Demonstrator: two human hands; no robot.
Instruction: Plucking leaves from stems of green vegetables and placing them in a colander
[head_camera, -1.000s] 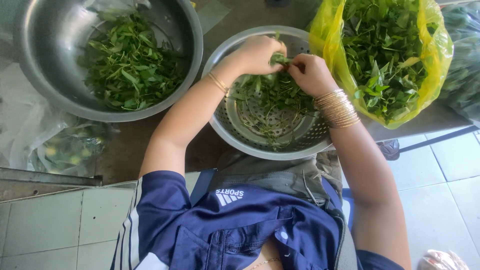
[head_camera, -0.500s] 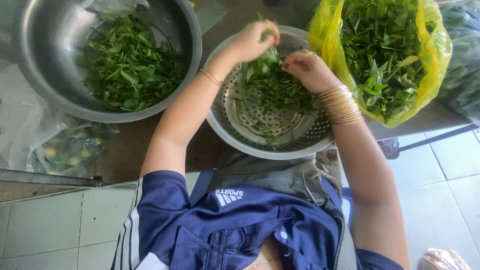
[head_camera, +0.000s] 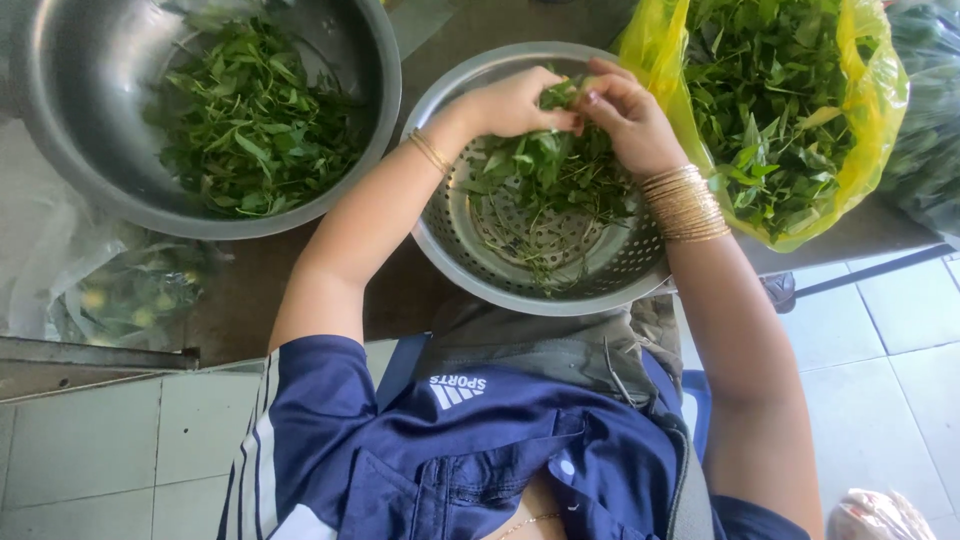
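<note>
- near edge: blue shirt (head_camera: 480, 450) with white side stripes, grey cloth (head_camera: 560, 345) bunched just above it; pale floor tiles (head_camera: 880, 380) to either side
- both forearms reach up from the shirt into the perforated metal colander (head_camera: 470, 270); thin gold bangle (head_camera: 430, 152) on the left wrist, stack of gold bangles (head_camera: 685, 205) on the right
- colander sits centre, just beyond the grey cloth; loose leaves and bare stems (head_camera: 545, 200) lie over its holes
- left hand (head_camera: 510, 103) over the colander's far half; fingers together, pinched on a sprig of green leaves (head_camera: 562, 95)
- right hand (head_camera: 625, 115) meets it from the other side; fingers curled and closed on the same sprig; fingertips of both hands touching or nearly so
- sprig is held between the two hands, above the leaf pile, near the colander's far rim
- left of the colander: large steel bowl (head_camera: 60, 150) holding a heap of picked greens (head_camera: 250, 120); clear plastic bag (head_camera: 110, 290) below it, contents blurred
- right of the colander: yellow plastic bag (head_camera: 880, 100), open, full of leafy stalks (head_camera: 770, 110); its near side touches the colander rim
</note>
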